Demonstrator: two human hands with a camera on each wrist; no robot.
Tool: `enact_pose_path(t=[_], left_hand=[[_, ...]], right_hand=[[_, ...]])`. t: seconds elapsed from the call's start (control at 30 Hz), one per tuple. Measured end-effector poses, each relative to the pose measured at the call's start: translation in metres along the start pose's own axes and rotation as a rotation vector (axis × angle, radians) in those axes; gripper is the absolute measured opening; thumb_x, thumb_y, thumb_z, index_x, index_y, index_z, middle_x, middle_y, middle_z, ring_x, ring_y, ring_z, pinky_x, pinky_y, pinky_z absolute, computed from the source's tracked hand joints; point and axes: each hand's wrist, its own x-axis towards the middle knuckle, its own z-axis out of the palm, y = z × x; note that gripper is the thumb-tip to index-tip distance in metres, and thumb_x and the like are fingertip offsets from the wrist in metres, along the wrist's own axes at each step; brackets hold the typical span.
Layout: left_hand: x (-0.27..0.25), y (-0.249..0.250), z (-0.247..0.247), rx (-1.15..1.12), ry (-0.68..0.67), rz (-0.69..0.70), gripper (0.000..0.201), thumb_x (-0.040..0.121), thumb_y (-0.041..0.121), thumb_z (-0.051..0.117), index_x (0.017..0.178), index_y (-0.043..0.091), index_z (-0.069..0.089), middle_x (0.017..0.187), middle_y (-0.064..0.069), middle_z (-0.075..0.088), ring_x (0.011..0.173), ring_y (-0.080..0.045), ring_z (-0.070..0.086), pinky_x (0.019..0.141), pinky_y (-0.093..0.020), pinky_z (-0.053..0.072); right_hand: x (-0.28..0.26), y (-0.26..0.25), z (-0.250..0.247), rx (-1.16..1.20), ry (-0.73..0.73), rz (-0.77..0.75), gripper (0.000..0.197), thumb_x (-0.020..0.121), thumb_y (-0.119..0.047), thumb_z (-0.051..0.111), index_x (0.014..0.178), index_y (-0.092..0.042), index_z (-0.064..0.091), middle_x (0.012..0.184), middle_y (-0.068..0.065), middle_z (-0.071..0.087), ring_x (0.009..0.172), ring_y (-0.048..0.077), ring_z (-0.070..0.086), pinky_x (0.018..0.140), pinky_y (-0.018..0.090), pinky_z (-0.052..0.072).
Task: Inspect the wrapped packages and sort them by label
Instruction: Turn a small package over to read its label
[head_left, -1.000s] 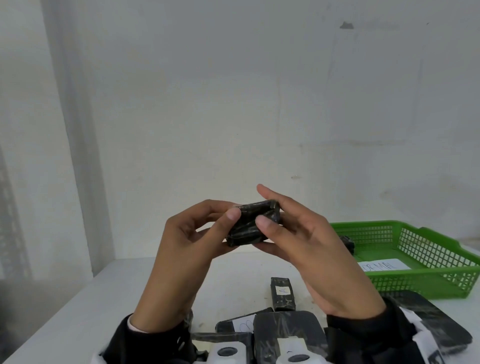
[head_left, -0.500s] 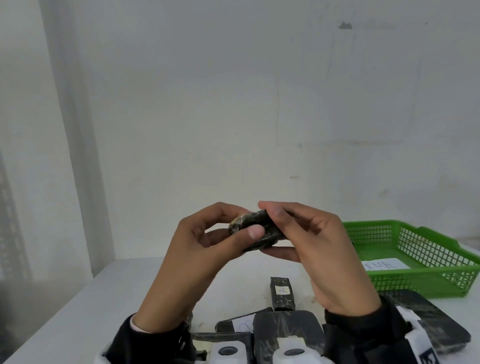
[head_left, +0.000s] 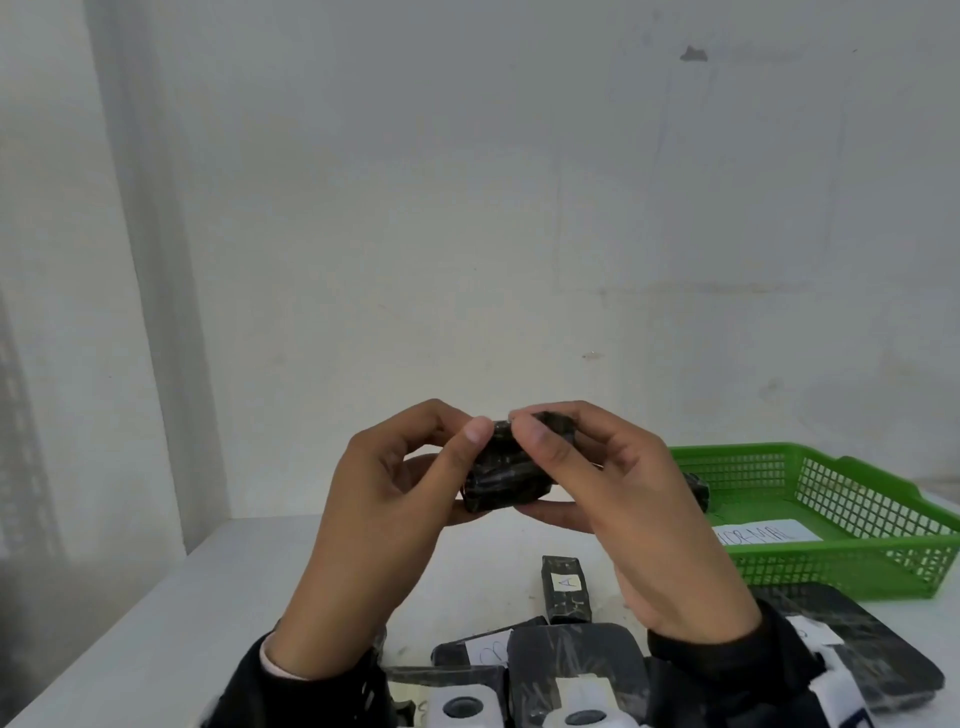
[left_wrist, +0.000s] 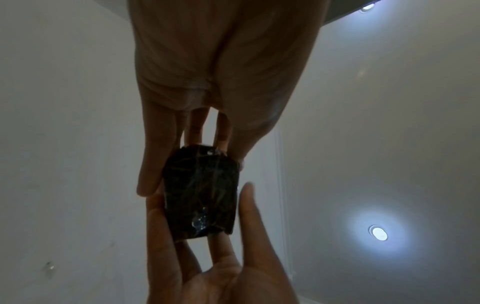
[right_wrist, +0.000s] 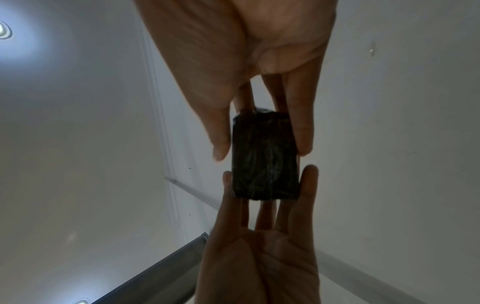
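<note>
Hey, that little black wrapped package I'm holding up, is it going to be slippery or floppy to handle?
Probably a bit slippery: the package has glossy wrap with shiny glints. It looks stiff, keeping its blocky shape between the left hand and right hand. Likely light, since fingertips alone hold it.

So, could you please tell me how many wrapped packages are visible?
6 packages: one held in both hands, one in the green basket, one marked A on the table, three by the wrists; others may be hidden.
</note>
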Motion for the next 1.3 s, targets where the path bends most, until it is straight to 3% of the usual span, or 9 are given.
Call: enact_pose_path(t=[0.13, 0.4, 0.5, 0.67, 0.77, 0.97, 1.03, 1.13, 1.3], left_hand=[[0.000, -0.002, -0.002, -0.020, -0.033, -0.022, 0.041, 0.082, 0.049, 0.073, 0.081, 0.009, 0.072, 0.082, -0.009, 0.071, 0.082, -0.020, 0.073, 0.074, -0.035, 0.062], [0.002, -0.004, -0.005, -0.052, 0.008, -0.040, 0.038, 0.081, 0.041, 0.068, 0.078, 0.003, 0.070, 0.076, -0.007, 0.070, 0.076, -0.018, 0.072, 0.071, -0.037, 0.063], [0.003, -0.005, -0.007, -0.075, -0.040, -0.062, 0.040, 0.078, 0.050, 0.071, 0.080, 0.010, 0.073, 0.085, -0.010, 0.072, 0.085, -0.022, 0.073, 0.073, -0.033, 0.061], [0.002, -0.004, -0.005, -0.073, 0.004, -0.050, 0.035, 0.080, 0.036, 0.072, 0.077, 0.001, 0.069, 0.076, -0.009, 0.069, 0.071, -0.016, 0.070, 0.071, -0.037, 0.062], [0.003, -0.007, -0.007, -0.069, -0.031, -0.067, 0.037, 0.083, 0.041, 0.077, 0.077, 0.005, 0.070, 0.078, -0.008, 0.071, 0.076, -0.015, 0.071, 0.073, -0.035, 0.062], [0.001, -0.007, -0.004, -0.025, -0.095, -0.063, 0.029, 0.080, 0.040, 0.068, 0.088, 0.012, 0.071, 0.084, 0.001, 0.074, 0.085, -0.011, 0.072, 0.090, -0.042, 0.059], [0.001, -0.007, -0.005, 0.006, -0.089, -0.056, 0.021, 0.080, 0.037, 0.067, 0.091, 0.020, 0.073, 0.096, 0.004, 0.075, 0.094, -0.012, 0.072, 0.093, -0.043, 0.058], [0.003, -0.011, -0.010, -0.014, -0.053, -0.099, 0.038, 0.068, 0.050, 0.072, 0.099, 0.029, 0.074, 0.112, 0.000, 0.071, 0.101, -0.017, 0.072, 0.090, -0.043, 0.059], [0.002, -0.010, -0.006, -0.060, -0.101, -0.160, 0.057, 0.058, 0.052, 0.077, 0.111, 0.031, 0.070, 0.106, -0.001, 0.075, 0.100, -0.019, 0.073, 0.087, -0.044, 0.060]], right_hand=[[0.000, 0.000, -0.001, -0.021, -0.002, -0.019, 0.031, 0.070, -0.029, 0.073, 0.096, -0.014, 0.075, 0.094, 0.005, 0.075, 0.088, 0.020, 0.075, 0.075, 0.033, 0.061], [-0.001, -0.001, 0.001, 0.009, -0.051, 0.039, 0.043, 0.069, -0.031, 0.074, 0.112, -0.022, 0.071, 0.103, 0.000, 0.075, 0.092, 0.016, 0.074, 0.077, 0.028, 0.060], [0.000, 0.001, 0.001, 0.002, -0.015, 0.017, 0.043, 0.069, -0.027, 0.075, 0.111, -0.020, 0.071, 0.103, 0.005, 0.075, 0.090, 0.020, 0.075, 0.077, 0.030, 0.060], [0.000, -0.002, 0.000, 0.013, -0.058, 0.042, 0.043, 0.069, -0.032, 0.073, 0.109, -0.015, 0.071, 0.102, 0.005, 0.075, 0.092, 0.018, 0.075, 0.080, 0.031, 0.060], [0.000, -0.002, 0.000, 0.025, -0.033, 0.041, 0.042, 0.071, -0.037, 0.071, 0.105, -0.014, 0.073, 0.101, 0.006, 0.075, 0.094, 0.015, 0.074, 0.080, 0.033, 0.061], [0.002, 0.001, -0.002, -0.014, 0.066, -0.027, 0.013, 0.083, -0.016, 0.072, 0.095, -0.014, 0.075, 0.093, 0.006, 0.074, 0.086, 0.017, 0.073, 0.082, 0.041, 0.061], [0.002, 0.002, -0.003, -0.040, 0.083, -0.092, 0.016, 0.079, -0.015, 0.078, 0.093, -0.021, 0.075, 0.091, 0.002, 0.075, 0.088, 0.015, 0.071, 0.088, 0.037, 0.058], [0.004, 0.002, -0.007, -0.044, 0.082, -0.146, 0.033, 0.076, 0.005, 0.077, 0.094, -0.021, 0.070, 0.096, 0.001, 0.073, 0.095, 0.015, 0.069, 0.086, 0.029, 0.052], [0.004, 0.004, -0.006, 0.010, 0.087, -0.138, 0.041, 0.070, 0.009, 0.080, 0.098, -0.012, 0.060, 0.104, 0.008, 0.068, 0.097, 0.017, 0.070, 0.079, 0.026, 0.057]])
